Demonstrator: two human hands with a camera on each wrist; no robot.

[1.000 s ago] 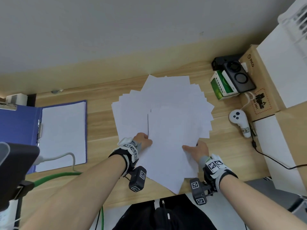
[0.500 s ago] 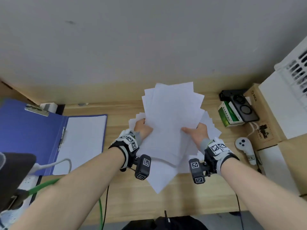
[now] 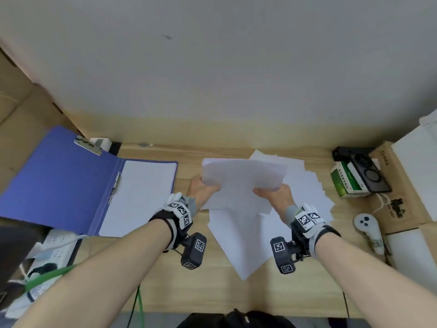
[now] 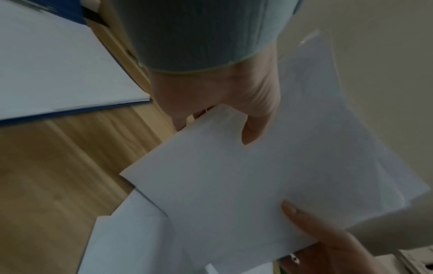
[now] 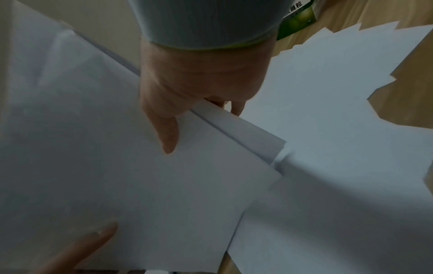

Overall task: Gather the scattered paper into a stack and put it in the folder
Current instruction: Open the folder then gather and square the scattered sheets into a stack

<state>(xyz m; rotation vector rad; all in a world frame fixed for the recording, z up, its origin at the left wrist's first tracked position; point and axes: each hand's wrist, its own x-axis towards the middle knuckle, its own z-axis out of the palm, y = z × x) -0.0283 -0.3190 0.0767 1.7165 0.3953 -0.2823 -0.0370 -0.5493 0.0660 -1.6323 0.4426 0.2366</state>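
**Partial sheaf lifted clear; remainder left on bench**

The light wooden bench (image 3: pixel 165 275) carries the work. A second ago all the white sheets lay fanned flat on it with both hands pressing at their near edge; now a bundle of white paper sheets (image 3: pixel 243 176) is raised off the surface and tilted up toward the wall. Judgement: gathering is under way but incomplete, since a spread of loose white sheets (image 3: pixel 305 192) is still fanned on the bench beneath and to the right, with one corner pointing toward the person.

The open blue folder with a metal clip (image 3: pixel 61 185) lies to the left, a white page showing on its right leaf, its right edge just beside the left hand. Bare bench separates folder and loose sheets, giving a clear leftward path.

To the right, a brown cardboard box (image 3: pixel 399 204), a green and white carton (image 3: pixel 343 183) and a white handheld controller (image 3: pixel 367 228) stand near the fanned sheets; room on that side is tight.

The left hand (image 3: pixel 201 190) grips the bundle's left edge, thumb on top and fingers (image 4: pixel 185 122) curled beneath. The right hand (image 3: pixel 276 195) grips the right edge likewise. The bundle's edges are uneven in the wrist views; squaring appears necessary before filing.
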